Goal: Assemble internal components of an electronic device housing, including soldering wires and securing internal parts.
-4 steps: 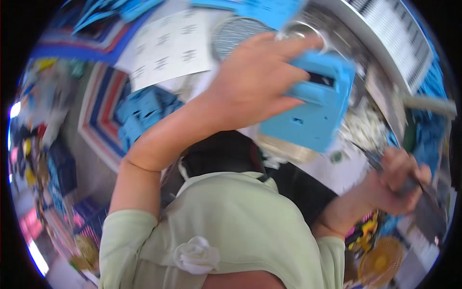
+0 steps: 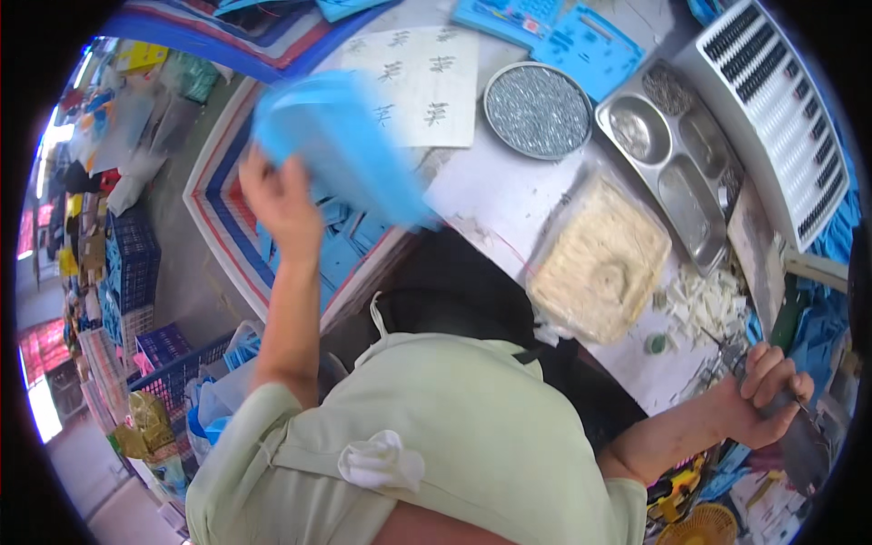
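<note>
head view: the left hand [image 2: 283, 204] has its fingers closed on the lower left edge of a blue plastic piece [image 2: 336, 145], thumb on the near side; the far fingertips are hidden behind it. the piece is bright sky blue, broad and flat, with a rounded upper corner and a paler band along its top; it is too blurred for any holes or ribs to be told. it is held in the air at the left, tilted, above a bin with a striped rim [image 2: 222, 195], and it overlaps the corner of a white sheet [image 2: 427, 86] with dark written marks. more blue pieces [image 2: 350, 250] lie loosely heaped inside the bin.

the right hand [image 2: 772, 400], well apart at the far right, has its fingers curled around a dark tool [image 2: 807, 454]; its exact kind cannot be told.

between the hands is the white table [image 2: 509, 195]. on it are a pale tan block [image 2: 599, 263] wrapped in clear plastic, a round tray [image 2: 536, 156] full of small silvery parts, and, beside that, a metal tray [image 2: 686, 200] with compartments. farther right, white scraps [image 2: 708, 304] lie scattered below a white rack [image 2: 718, 136] with rows of black pieces.
</note>
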A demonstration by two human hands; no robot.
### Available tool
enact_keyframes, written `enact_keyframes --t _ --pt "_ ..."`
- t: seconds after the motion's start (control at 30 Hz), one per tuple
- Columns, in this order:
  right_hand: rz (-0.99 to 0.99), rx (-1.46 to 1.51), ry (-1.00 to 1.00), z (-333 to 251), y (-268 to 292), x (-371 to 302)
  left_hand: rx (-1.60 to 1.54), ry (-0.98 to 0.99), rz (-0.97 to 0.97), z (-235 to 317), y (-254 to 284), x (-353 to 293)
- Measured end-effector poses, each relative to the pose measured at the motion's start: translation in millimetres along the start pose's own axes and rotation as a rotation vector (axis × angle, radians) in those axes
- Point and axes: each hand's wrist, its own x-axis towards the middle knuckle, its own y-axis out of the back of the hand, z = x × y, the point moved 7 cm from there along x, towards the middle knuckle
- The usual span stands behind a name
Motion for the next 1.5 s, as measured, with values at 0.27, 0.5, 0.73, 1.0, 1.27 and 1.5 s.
enact_keyframes --t 0.27,0.5,0.73,1.0,1.27,1.5 --pt "0.003 -0.09 -0.118 49.5 -29.3 32.2 0.113 1.471 0.72 -321.2 250.3 -322.3" --pt "0.134 -0.215 -0.157 39.7 -9.5 34.8 0.145 0.005 -0.144 -55.3 -27.2 30.9" --pt "0.077 -0.227 -0.25 53.8 -20.5 47.4 0.588 -0.644 -0.39 -46.2 -326.0 235.8" --pt "0.379 -0.998 0.332 -19.2 -22.4 1.8 0.665 -0.688 -0.625 -13.4 -340.2 260.4" --pt "0.055 0.03 -0.774 138.2 -64.0 -28.0 0.451 -0.541 -0.354 -7.9 -191.7 134.6" --pt "-0.146 -0.126 -0.685 133.0 -81.8 -24.5 0.321 -0.424 -0.224 -52.1 -118.8 78.2"
